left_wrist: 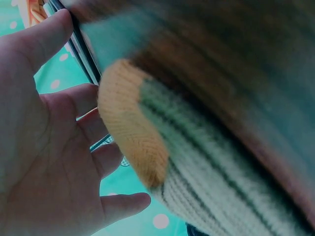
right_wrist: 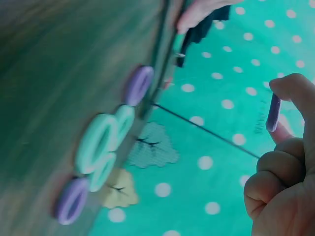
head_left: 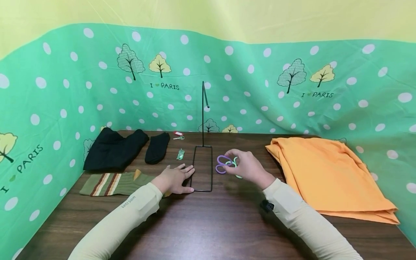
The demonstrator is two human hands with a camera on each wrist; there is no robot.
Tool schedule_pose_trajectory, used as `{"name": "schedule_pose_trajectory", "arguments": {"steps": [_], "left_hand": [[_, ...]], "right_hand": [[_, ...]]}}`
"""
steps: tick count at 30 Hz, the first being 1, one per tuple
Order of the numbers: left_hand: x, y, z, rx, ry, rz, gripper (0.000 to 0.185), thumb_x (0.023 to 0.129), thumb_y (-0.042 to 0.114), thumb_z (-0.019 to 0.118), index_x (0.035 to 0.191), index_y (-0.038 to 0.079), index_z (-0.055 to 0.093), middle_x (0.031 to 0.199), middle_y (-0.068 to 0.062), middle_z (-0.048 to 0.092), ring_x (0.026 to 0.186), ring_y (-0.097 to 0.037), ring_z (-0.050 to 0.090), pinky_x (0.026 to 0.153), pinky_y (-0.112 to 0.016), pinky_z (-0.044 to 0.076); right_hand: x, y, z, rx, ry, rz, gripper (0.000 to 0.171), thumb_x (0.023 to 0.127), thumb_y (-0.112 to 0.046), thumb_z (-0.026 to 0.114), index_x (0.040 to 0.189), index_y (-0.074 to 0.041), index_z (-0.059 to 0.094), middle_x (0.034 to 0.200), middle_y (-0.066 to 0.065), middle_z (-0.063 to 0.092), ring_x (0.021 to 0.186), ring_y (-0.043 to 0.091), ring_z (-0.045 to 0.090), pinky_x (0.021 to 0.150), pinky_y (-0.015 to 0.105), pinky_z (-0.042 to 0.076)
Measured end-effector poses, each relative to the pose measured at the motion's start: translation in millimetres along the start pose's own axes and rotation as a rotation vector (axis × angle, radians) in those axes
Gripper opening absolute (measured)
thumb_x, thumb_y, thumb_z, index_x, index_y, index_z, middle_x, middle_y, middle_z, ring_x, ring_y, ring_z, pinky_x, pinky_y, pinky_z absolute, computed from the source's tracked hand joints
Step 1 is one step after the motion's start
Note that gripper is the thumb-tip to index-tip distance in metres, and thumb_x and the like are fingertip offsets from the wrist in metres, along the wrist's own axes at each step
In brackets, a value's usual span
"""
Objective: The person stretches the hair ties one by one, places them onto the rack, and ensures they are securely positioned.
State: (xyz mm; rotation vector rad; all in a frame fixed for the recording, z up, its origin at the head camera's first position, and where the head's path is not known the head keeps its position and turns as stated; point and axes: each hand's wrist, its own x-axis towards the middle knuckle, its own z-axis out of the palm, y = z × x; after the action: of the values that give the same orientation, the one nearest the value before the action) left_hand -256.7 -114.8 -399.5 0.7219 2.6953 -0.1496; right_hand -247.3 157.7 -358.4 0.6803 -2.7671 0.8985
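Here the right hand pinches an upright purple ring in its fingers, left hand flat beside the wire stand.

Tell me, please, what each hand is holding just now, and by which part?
The right hand pinches a purple ring by its rim between thumb and forefinger. The left hand holds nothing; it lies flat, fingers against the wire stand's base.

Dark wood table carried an orange cloth at right, black garment and black sock at back left, striped sock in front of them. Wire stand stood mid-table, purple and green rings just beside it. Small green tag and key lay near the back.
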Motion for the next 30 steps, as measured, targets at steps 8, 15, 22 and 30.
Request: {"name": "schedule_pose_trajectory", "arguments": {"steps": [8, 15, 22, 30], "left_hand": [[0.2, -0.2, -1.4, -0.007, -0.003, 0.002, 0.080, 0.085, 0.066, 0.045, 0.149, 0.027, 0.019, 0.156, 0.011, 0.013, 0.144, -0.019, 0.013, 0.108, -0.061, 0.018], [-0.9, -0.1, -2.0, -0.009, 0.002, 0.007, 0.080, 0.085, 0.066, 0.045, 0.149, 0.026, 0.020, 0.156, 0.010, 0.014, 0.144, -0.019, 0.014, 0.107, -0.062, 0.019], [-1.4, 0.8, -2.2, -0.004, 0.006, 0.007, 0.080, 0.085, 0.066, 0.045, 0.149, 0.026, 0.021, 0.155, 0.010, 0.015, 0.144, -0.020, 0.014, 0.107, -0.062, 0.020], [-1.7, 1.1, -2.0, -0.004, 0.004, 0.005, 0.079, 0.085, 0.066, 0.045, 0.149, 0.025, 0.021, 0.155, 0.010, 0.015, 0.144, -0.020, 0.014, 0.107, -0.062, 0.019]], "right_hand": [[1.6, -23.8, -16.8, -0.011, 0.170, -0.151, 0.032, 0.073, -0.020, 0.077, 0.101, -0.011, 0.063, 0.049, -0.010, 0.037, 0.042, 0.000, 0.026, 0.040, 0.019, 0.024], [4.5, -43.1, -28.1, 0.023, 0.326, -0.315, 0.033, 0.070, -0.015, 0.078, 0.099, -0.010, 0.063, 0.046, -0.012, 0.030, 0.042, -0.004, 0.019, 0.039, 0.018, 0.020], [6.9, -61.1, -36.6, 0.032, 0.439, -0.467, 0.034, 0.069, -0.012, 0.077, 0.099, -0.006, 0.062, 0.045, -0.013, 0.030, 0.039, -0.004, 0.020, 0.036, 0.014, 0.018], [15.6, -80.6, -52.7, 0.042, 0.568, -0.567, 0.037, 0.068, -0.009, 0.075, 0.102, -0.003, 0.060, 0.042, -0.008, 0.027, 0.037, 0.000, 0.019, 0.036, 0.016, 0.016]]}}
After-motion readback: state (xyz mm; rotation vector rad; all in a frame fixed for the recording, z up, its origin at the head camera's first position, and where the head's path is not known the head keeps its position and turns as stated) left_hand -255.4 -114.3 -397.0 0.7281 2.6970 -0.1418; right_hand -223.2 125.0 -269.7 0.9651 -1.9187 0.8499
